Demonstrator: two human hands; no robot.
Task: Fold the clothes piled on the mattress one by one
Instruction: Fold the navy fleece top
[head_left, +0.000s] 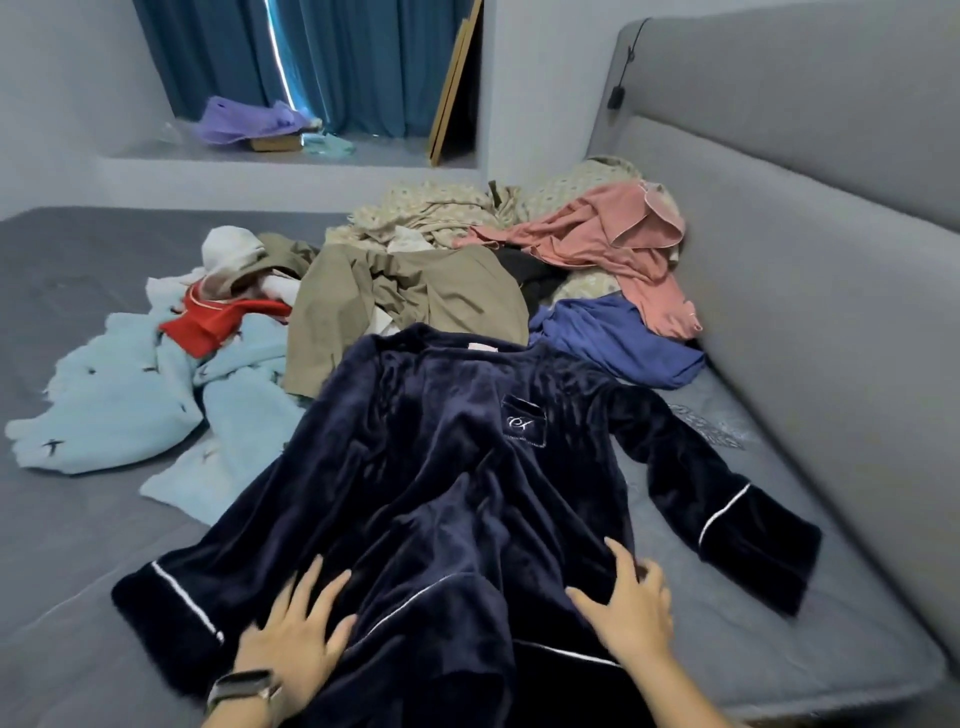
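Hands: left hand (296, 631) and right hand (631, 605) lie flat with fingers spread on the hem end of the navy top (457, 467), gripping nothing.
Wrist: a watch (244, 688) sits on the left one.
Navy top: spread face-up on the grey mattress (78, 545), collar pointing away, long axis running from the camera toward the pile; sleeves splay left and right.
Pile: khaki garment (415, 296), pink garment (613, 244), blue garment (613, 338), light-blue garment (130, 395) and red garment (208, 322) lie beyond the collar.
Hidden: the hem is cut off by the frame's bottom edge; the right hand is blurred.
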